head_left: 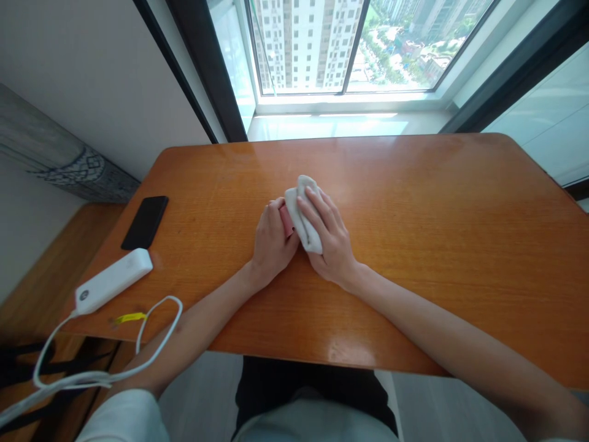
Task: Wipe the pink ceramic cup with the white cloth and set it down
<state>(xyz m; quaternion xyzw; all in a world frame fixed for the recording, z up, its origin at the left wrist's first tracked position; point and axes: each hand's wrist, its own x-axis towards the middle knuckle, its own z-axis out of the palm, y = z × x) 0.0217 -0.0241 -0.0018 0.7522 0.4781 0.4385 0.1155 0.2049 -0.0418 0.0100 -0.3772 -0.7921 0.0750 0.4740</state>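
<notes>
At the middle of the table (414,202) we see a small white cloth (304,215), bunched and folded on itself, with a pink object (286,220) showing just beneath its left edge; what that pink thing is we cannot tell, since only a sliver shows. We judge the cloth to be light, soft and limp: it will sag and unfold wherever it is not held, so a hold across the thick, gathered part should serve better than a pinch at a loose corner. It looks dry and not slippery, and not fragile. The right hand (329,236) lies over the cloth from the right, fingers spread a little and curled down onto it, pressing it to the wood, so we read this hand as closed loosely on the cloth. The left hand (271,242) rests just beside it on the left, fingers bent and close together, its fingertips touching the pink object and the cloth's edge; whether it truly grips the pink object we cannot tell. The two hands nearly meet around the bundle.

Farther out, on the table's left side and well apart from the hands, lie a black phone (145,221) and, nearer to us, a white power strip (114,280) whose white cable (151,334) loops off the near edge. Beyond the far edge stands a window (308,49).
</notes>
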